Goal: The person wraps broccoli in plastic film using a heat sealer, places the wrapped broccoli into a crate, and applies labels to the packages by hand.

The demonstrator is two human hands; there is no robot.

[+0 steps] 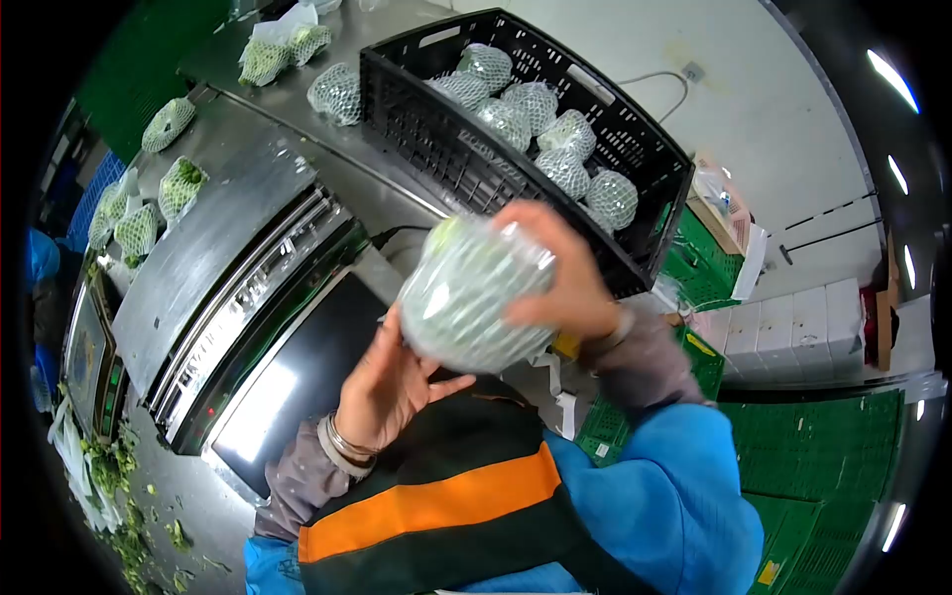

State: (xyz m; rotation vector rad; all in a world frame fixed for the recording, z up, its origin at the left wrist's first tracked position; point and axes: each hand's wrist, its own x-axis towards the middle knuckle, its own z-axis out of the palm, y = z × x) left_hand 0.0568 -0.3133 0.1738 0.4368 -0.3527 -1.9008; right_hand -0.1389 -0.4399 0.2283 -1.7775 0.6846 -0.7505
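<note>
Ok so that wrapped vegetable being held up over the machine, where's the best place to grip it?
Probably around its wide rounded middle, from opposite sides. The wrapped vegetable is bulbous and film-covered, likely slippery; the left hand cups it below, the right hand its far side.

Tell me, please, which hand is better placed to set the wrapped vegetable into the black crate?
Probably the right hand: it grips the wrapped vegetable on the side nearest the black crate, while the left hand supports it from below.
</note>
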